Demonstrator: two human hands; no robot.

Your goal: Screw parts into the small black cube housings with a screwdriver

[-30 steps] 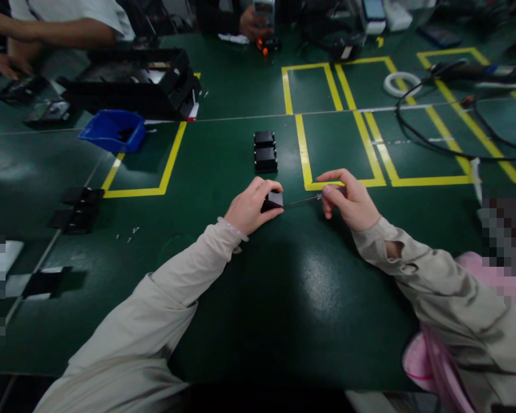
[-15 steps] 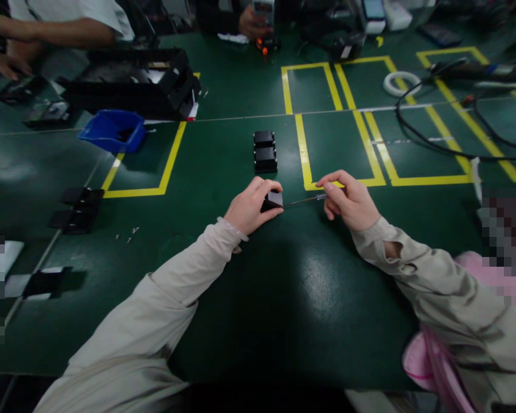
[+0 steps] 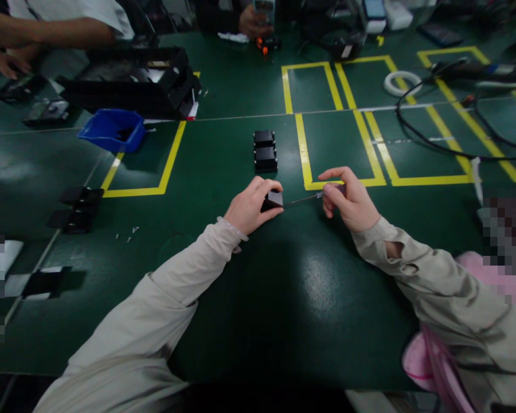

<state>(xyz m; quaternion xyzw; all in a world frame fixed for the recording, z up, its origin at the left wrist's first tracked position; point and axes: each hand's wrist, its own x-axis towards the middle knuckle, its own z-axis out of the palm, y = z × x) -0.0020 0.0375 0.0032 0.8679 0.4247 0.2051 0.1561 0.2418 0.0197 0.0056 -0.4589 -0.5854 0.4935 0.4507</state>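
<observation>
My left hand (image 3: 254, 207) is closed around a small black block-shaped part (image 3: 274, 199) and holds it against the green table (image 3: 258, 298). In my right hand (image 3: 346, 201) is a screwdriver (image 3: 303, 199), its thin shaft pointing left. The tip meets the lower right side of the black part. My right index finger stretches out above the handle, which is partly hidden by the palm. Just beyond my left hand stand two similar black blocks (image 3: 265, 150) with small shiny screws along their sides. Several loose screws (image 3: 132, 232) lie to the left.
A blue bin (image 3: 113, 129) and black trays (image 3: 129, 86) sit at the far left. More black parts (image 3: 76, 209) lie at the left. Yellow tape (image 3: 344, 184), a white tape ring (image 3: 402, 84) and a black cable (image 3: 425, 140) are right. Other people's hands (image 3: 253, 22) show across the table.
My right index finger has lifted slightly, and more of the screwdriver handle shows. My left hand and the black part stay in place.
</observation>
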